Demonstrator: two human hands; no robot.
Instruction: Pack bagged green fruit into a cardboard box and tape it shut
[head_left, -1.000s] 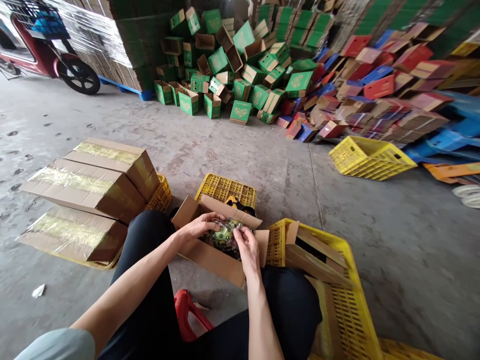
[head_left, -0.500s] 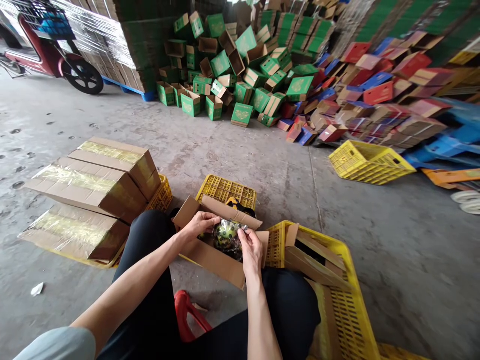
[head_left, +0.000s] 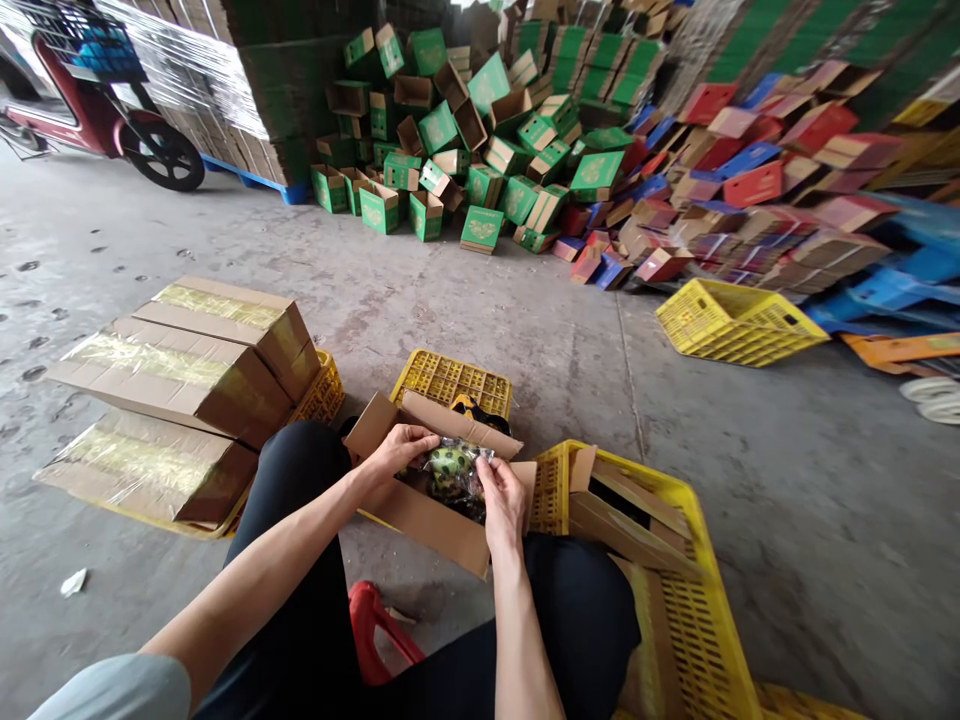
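A clear plastic bag (head_left: 452,462) with something green and dark-spotted inside is stretched between my hands. My left hand (head_left: 405,447) pinches its left edge, and my right hand (head_left: 501,492) pinches the right edge. Both hands are just above an open cardboard box (head_left: 431,522), whose flaps stand outward. Dark, shiny wrapped contents show in the box under the bag; I cannot make out what they are. The box stands between my knees, by a yellow crate (head_left: 452,378) that lies behind it.
Taped cartons (head_left: 176,370) sit in a yellow crate at left. At right a larger yellow crate (head_left: 701,600) holds open cartons. A red stool-like piece (head_left: 367,625) is between my legs. Piled green boxes (head_left: 480,225), red and blue boxes (head_left: 754,185) and a scooter (head_left: 161,150) stand farther back.
The bag has shifted slightly and its spotted green content shows more smoothly. My hands keep nearly the same place and grip; the view has moved very little.
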